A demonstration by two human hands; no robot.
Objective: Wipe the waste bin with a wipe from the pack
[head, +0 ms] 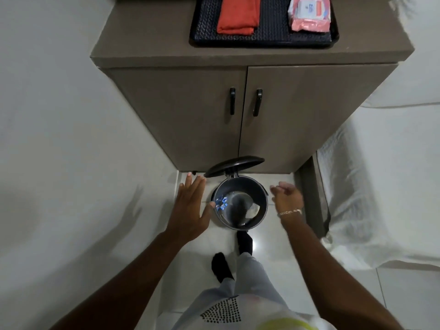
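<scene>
Each grip wide and empty, left hand (190,206) and right hand (287,198) flanking lid-up waste bin (240,225), scraps inside.

The waste bin (240,206) is a small round pedal bin, dark grey, standing upright on the pale tiled floor right in front of the cabinet doors. Its black lid (234,166) is tipped up and back on the hinge, so the mouth is wide open. Inside sits a clear liner with a few scraps of blue and white wrapper low on the left. The pack (309,13) of wipes is pink with a white label on top, lying flat at the right end of a dark tray on the cabinet top, well apart from the bin; its far end is cut off by the frame
</scene>
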